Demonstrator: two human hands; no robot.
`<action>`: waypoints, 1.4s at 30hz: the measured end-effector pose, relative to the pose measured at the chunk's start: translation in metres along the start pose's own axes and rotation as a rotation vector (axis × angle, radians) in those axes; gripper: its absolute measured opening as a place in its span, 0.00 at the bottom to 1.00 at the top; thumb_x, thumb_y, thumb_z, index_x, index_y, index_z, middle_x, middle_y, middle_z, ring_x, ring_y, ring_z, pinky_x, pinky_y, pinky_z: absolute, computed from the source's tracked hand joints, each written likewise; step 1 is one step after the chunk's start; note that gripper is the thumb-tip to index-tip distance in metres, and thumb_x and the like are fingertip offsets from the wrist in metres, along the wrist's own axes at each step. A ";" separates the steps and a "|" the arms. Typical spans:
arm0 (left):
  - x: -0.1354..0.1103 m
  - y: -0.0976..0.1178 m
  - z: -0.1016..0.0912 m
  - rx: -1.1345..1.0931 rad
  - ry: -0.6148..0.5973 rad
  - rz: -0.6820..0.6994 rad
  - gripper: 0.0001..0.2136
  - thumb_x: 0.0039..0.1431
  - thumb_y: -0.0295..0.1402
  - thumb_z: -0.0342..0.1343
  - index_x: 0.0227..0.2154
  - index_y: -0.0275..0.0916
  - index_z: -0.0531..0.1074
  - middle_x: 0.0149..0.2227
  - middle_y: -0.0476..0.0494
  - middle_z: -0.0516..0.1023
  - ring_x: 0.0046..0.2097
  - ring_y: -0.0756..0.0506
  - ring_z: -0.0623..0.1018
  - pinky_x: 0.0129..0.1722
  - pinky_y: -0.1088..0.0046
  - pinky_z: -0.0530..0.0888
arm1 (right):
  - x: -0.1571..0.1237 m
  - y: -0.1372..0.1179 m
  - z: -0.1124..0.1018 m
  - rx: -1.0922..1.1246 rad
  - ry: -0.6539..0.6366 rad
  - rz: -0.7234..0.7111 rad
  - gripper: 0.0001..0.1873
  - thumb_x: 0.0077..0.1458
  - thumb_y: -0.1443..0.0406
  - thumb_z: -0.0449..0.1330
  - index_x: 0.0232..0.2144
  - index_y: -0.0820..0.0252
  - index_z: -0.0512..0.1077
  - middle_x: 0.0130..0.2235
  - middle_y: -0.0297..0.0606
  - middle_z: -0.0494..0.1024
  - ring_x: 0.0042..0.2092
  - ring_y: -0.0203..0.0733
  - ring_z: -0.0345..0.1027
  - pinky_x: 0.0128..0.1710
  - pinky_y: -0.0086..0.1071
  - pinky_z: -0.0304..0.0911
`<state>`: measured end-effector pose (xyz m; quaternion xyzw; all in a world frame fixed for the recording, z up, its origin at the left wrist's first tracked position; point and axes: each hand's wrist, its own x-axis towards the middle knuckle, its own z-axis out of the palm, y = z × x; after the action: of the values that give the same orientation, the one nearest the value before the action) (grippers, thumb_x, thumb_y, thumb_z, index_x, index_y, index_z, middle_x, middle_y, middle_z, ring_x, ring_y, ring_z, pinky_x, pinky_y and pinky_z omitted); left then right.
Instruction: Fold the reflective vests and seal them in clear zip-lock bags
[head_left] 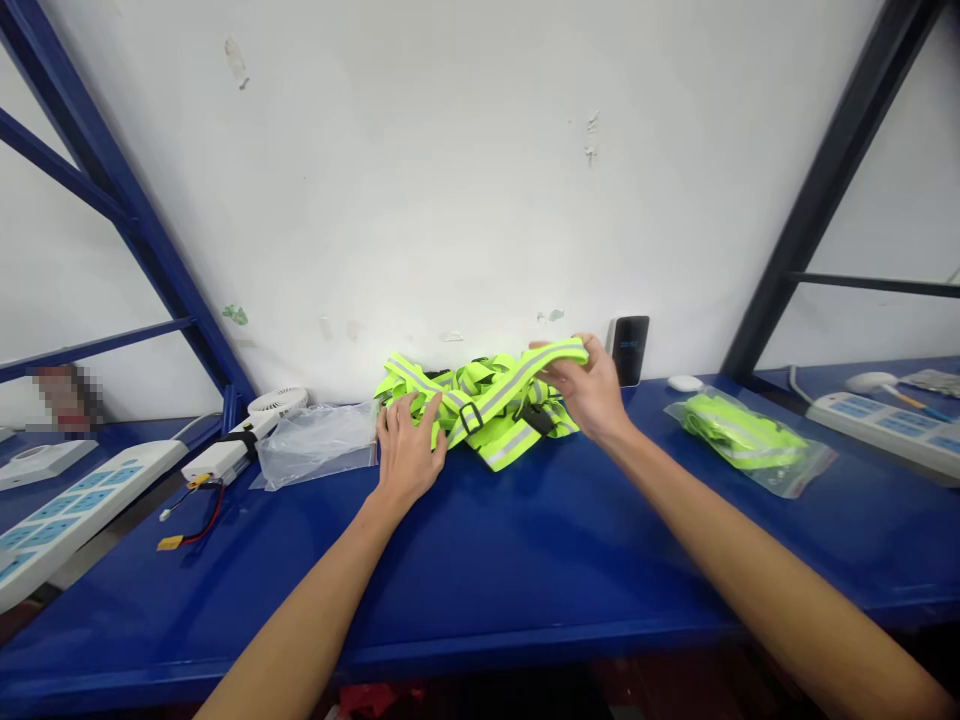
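Right grip [589, 388] pinches a raised strap [519, 376] of the yellow-green bundle [511, 444]; left grip [409, 442] lies over the bundle's left end, its hold unclear

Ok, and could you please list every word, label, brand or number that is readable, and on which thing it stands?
Phone: pale digits on the screen, too blurred to quote.
Power strip at left: no readable marking.
Bright yellow straps: no lettering visible.
Otherwise, I can read no text.

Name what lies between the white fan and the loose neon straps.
A clear plastic bag lies between the white fan and the loose neon straps, in the head view.
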<state>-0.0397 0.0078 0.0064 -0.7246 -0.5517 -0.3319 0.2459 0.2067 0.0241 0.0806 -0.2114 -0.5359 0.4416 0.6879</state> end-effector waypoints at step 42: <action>-0.016 -0.001 0.028 -0.794 -0.256 -0.265 0.21 0.68 0.39 0.31 0.46 0.38 0.69 0.48 0.38 0.75 0.56 0.43 0.69 0.59 0.58 0.62 | -0.020 0.032 0.011 -1.259 -0.497 -0.180 0.16 0.60 0.55 0.51 0.41 0.59 0.70 0.39 0.41 0.75 0.39 0.44 0.69 0.39 0.35 0.61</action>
<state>-0.0370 0.0181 -0.0242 -0.7211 -0.4955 -0.4544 -0.1671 0.1837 0.0219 0.0491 -0.4183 -0.8482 0.0223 0.3242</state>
